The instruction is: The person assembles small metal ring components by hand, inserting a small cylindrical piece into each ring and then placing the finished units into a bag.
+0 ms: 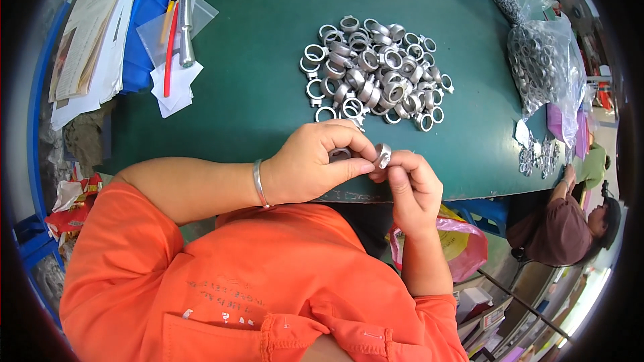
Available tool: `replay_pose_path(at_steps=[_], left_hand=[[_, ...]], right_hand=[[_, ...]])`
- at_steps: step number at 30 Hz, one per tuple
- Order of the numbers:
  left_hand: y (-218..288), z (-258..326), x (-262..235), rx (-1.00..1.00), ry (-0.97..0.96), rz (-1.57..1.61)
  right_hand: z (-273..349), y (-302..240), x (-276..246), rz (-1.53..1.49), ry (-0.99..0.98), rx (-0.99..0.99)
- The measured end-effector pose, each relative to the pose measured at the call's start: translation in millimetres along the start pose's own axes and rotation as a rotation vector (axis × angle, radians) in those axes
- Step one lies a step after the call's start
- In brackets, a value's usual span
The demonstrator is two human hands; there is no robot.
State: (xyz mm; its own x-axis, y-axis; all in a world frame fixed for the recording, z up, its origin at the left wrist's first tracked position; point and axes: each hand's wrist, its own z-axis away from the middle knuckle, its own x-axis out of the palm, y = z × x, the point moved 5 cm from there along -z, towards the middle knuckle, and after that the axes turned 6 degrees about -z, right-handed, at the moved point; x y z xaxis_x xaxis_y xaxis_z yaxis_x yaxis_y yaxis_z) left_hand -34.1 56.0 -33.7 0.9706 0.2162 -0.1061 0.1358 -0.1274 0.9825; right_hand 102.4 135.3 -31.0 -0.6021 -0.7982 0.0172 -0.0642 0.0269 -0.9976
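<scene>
Two hands, the left hand [312, 164] and the right hand [412, 184], hold one metal ring [382, 155] together. One big pile of rings [376, 70], too many to count, sits on one green desk [261, 80]. One clear bag of rings [547, 70] lies nearby.

Both hands [362, 164] pinch a metal ring [382, 155] near the ring pile [376, 70].

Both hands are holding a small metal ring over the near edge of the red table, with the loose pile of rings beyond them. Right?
Not quite: the table is green, not red, as the head view shows. Both hands, left and right, do hold a small metal ring at its near edge, the pile of rings beyond.
</scene>
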Motion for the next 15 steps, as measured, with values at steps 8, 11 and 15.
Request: replay_pose_path(at_steps=[8,11,15], left_hand=[[-6,4,8,-0.044,0.057,0.100],[-19,8,13,-0.424,-0.082,0.442],[-21,19,26,-0.755,-0.208,0.974]], right_hand=[[-3,1,4,-0.409,0.046,-0.044],[1,-3,1,-0.338,0.064,-0.229],[2,-23,3,0.160,0.054,-0.499]])
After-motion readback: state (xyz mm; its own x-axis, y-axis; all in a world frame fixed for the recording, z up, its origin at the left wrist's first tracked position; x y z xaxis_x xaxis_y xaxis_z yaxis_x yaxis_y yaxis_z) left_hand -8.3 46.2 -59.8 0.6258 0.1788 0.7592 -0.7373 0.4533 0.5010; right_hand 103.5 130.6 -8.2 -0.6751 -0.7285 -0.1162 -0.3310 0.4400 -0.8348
